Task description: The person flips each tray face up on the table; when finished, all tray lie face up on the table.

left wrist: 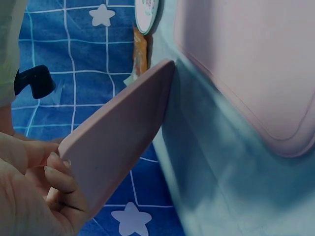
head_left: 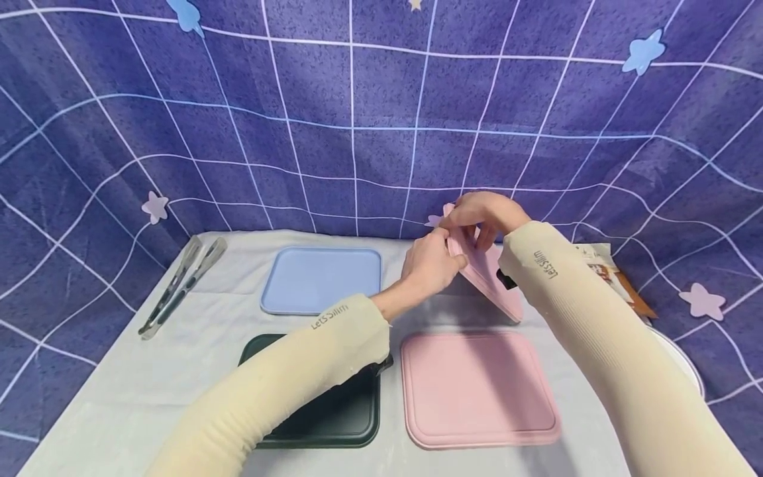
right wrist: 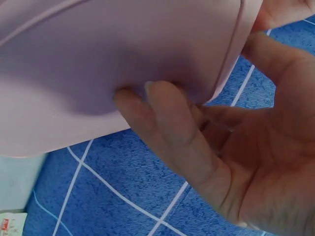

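A pink rectangular tray (head_left: 490,275) is held tilted up on edge at the back right of the table, its lower corner close over the cloth. My left hand (head_left: 430,262) pinches its near left edge. At the raised top corner my right hand (head_left: 484,213) grips it beside the left one. In the right wrist view, two fingers of the right hand (right wrist: 197,132) lie against the face of the tray (right wrist: 83,59). The left wrist view shows the left hand (left wrist: 37,191) with its fingertips at the end of the tray (left wrist: 120,132).
A second pink tray (head_left: 479,391) lies flat in front. Left of it is a dark green tray (head_left: 334,417), partly under my left sleeve. A blue tray (head_left: 322,281) sits behind that. Tongs (head_left: 185,285) lie far left. Packets (head_left: 614,275) and a white round rim (head_left: 679,358) are at right.
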The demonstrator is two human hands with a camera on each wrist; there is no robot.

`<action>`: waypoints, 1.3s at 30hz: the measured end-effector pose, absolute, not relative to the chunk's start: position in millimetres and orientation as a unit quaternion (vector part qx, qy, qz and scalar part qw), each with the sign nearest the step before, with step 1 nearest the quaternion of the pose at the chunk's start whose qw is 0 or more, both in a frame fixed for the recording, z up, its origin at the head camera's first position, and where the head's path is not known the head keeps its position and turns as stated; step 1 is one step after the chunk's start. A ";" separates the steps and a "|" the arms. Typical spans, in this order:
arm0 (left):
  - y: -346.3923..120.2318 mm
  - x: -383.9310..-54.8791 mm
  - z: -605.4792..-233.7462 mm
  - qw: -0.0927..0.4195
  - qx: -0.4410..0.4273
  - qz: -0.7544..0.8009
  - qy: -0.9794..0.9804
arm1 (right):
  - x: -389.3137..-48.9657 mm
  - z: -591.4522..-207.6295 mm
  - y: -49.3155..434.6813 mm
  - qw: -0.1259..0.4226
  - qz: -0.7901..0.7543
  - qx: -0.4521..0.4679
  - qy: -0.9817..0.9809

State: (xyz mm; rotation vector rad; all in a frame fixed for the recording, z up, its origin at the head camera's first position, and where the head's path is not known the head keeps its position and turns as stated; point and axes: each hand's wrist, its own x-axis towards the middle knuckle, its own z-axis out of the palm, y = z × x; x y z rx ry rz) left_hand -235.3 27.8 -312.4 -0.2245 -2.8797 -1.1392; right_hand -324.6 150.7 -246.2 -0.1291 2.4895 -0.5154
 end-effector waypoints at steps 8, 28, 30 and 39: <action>25.0 -238.1 -310.1 -0.008 -0.133 -0.422 -0.897 | -320.8 -240.0 153.9 0.275 -0.203 -0.038 0.939; -18.5 -245.7 -335.9 -0.182 -0.177 -0.450 -0.856 | -308.4 -201.9 221.1 0.207 -0.198 -0.048 0.957; -20.1 -246.0 -338.7 -0.184 -0.173 -0.447 -0.858 | -307.2 -199.3 231.0 0.191 -0.195 -0.037 0.961; -25.6 -250.7 -348.2 -0.176 -0.160 -0.442 -0.865 | -299.4 -197.3 293.5 0.206 -0.321 0.006 0.925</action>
